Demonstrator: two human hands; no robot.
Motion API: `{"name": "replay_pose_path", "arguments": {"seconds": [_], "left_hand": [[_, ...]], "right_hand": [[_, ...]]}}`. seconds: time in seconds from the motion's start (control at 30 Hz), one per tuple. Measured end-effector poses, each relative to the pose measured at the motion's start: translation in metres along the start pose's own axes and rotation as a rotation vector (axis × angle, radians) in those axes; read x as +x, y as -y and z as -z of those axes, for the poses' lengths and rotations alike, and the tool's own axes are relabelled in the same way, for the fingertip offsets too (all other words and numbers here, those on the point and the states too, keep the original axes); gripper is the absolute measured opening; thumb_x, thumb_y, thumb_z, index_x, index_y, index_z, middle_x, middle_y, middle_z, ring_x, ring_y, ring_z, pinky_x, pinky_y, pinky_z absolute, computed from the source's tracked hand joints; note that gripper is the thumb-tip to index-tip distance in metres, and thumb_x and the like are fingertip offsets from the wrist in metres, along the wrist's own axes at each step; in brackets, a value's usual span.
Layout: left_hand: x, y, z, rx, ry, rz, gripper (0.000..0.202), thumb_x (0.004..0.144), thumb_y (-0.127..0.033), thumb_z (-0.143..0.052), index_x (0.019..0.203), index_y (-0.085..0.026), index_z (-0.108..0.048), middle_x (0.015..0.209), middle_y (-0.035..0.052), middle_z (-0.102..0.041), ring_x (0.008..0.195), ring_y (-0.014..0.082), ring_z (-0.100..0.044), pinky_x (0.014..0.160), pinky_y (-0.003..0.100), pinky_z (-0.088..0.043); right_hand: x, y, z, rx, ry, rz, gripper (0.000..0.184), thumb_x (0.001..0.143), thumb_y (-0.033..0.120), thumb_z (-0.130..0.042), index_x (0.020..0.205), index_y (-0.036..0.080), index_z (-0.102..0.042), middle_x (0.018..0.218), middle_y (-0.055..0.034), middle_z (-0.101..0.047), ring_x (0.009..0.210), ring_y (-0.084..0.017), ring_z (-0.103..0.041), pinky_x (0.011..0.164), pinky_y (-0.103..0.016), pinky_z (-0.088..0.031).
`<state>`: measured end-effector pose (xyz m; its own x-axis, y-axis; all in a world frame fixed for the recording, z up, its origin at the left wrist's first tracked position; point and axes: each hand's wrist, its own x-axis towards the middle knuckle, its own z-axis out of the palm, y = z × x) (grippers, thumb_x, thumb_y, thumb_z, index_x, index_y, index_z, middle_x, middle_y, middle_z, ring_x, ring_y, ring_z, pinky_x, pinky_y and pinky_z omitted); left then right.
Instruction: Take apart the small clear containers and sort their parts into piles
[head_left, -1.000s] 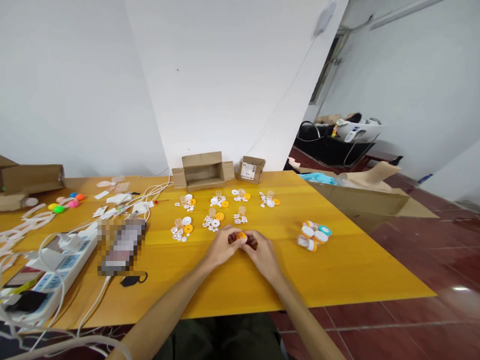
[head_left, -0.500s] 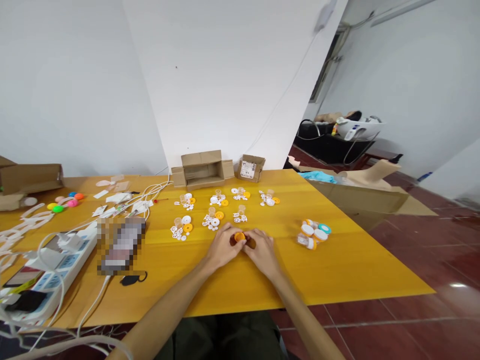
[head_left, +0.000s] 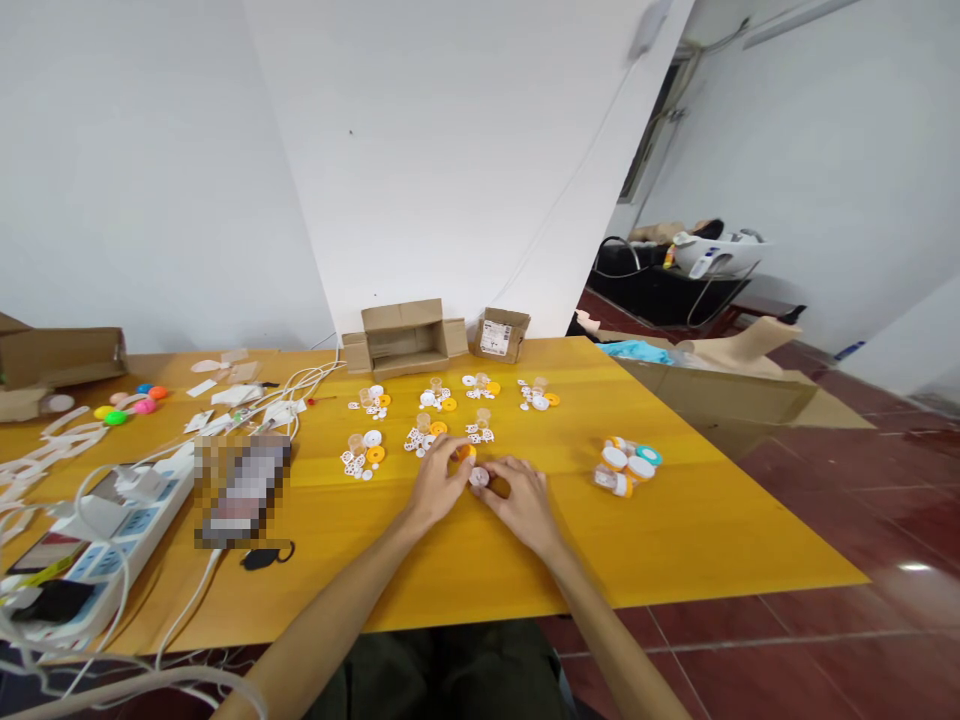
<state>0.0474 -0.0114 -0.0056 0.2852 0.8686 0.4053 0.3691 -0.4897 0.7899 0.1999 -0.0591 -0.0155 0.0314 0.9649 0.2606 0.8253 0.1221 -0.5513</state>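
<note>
Both my hands rest on the yellow table point(head_left: 712, 530) near its middle. My left hand point(head_left: 441, 487) pinches a small orange cap point(head_left: 465, 453) at its fingertips. My right hand point(head_left: 519, 498) grips a small clear pot with a white top point(head_left: 479, 477). The two pieces are apart, a little way from each other. Just beyond my hands lie several small groups of white discs, orange caps and clear pots point(head_left: 424, 440).
A pile of finished pots with white, orange and teal lids point(head_left: 628, 466) lies to the right. Two open cardboard boxes point(head_left: 405, 338) stand at the far edge. A power strip point(head_left: 112, 525), white cables and coloured balls point(head_left: 124, 408) fill the left side.
The orange cap and the pot were held together between both hands. Now my left hand has lifted the cap away to the left, and the pot's white top shows.
</note>
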Motion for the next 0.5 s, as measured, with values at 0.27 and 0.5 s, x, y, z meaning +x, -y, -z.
{"name": "replay_pose_path", "arguments": {"seconds": [0.27, 0.5], "left_hand": [[0.001, 0.005, 0.001, 0.078, 0.028, 0.027, 0.025, 0.084, -0.012, -0.058, 0.104, -0.024, -0.068, 0.098, 0.0024, -0.068, 0.082, 0.0172, -0.062, 0.082, 0.032, -0.052], [0.0, 0.006, -0.001, 0.001, 0.082, 0.093, 0.01, 0.083, -0.012, -0.058, 0.083, -0.021, -0.061, 0.091, -0.0004, -0.07, 0.075, 0.015, -0.062, 0.078, 0.03, -0.052]], "right_hand": [[-0.003, -0.002, -0.001, -0.032, 0.019, 0.092, 0.024, 0.087, 0.039, -0.062, 0.108, 0.035, -0.072, 0.101, -0.0034, -0.069, 0.099, -0.025, -0.059, 0.082, -0.038, -0.039], [-0.002, 0.001, 0.008, 0.125, 0.105, 0.102, 0.026, 0.083, 0.042, -0.069, 0.107, 0.034, -0.072, 0.1, -0.0039, -0.07, 0.099, -0.027, -0.06, 0.086, -0.042, -0.042]]}}
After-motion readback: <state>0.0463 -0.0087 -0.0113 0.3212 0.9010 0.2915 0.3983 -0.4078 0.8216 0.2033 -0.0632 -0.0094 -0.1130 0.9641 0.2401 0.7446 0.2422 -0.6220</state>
